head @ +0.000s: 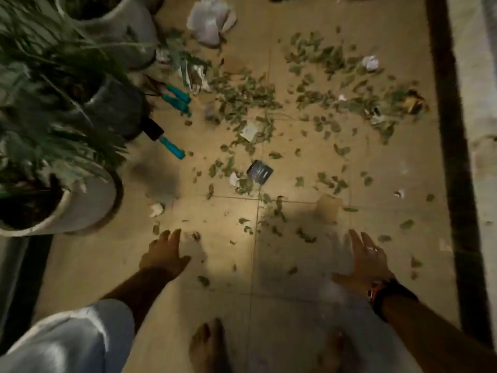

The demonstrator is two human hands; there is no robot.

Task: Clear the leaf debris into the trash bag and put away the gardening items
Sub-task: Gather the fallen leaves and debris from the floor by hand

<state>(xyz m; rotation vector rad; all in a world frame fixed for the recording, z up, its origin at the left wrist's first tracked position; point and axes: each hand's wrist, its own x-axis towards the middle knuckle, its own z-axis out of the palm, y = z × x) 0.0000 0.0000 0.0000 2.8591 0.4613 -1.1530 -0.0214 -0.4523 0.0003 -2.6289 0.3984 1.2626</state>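
Green leaf debris (242, 95) lies scattered over the tan tiled floor, thickest in the middle and upper right. A pale plastic trash bag (211, 21) sits at the top centre. Teal-handled garden tools (177, 99) lie beside the pots, and a trowel with a teal handle (169, 144) lies below them. My left hand (164, 255) hangs open above the floor at lower left, holding nothing. My right hand (367, 261), with a ring and a wrist band, is spread open at lower right, also holding nothing.
Potted plants (53, 125) crowd the left side, with a white pot (88, 208) nearest. Among the leaves lie a dark square packet (259, 171) and crumpled paper bits (370, 62). A dark border strip (451, 157) runs along the right. My bare feet (208, 345) stand at the bottom.
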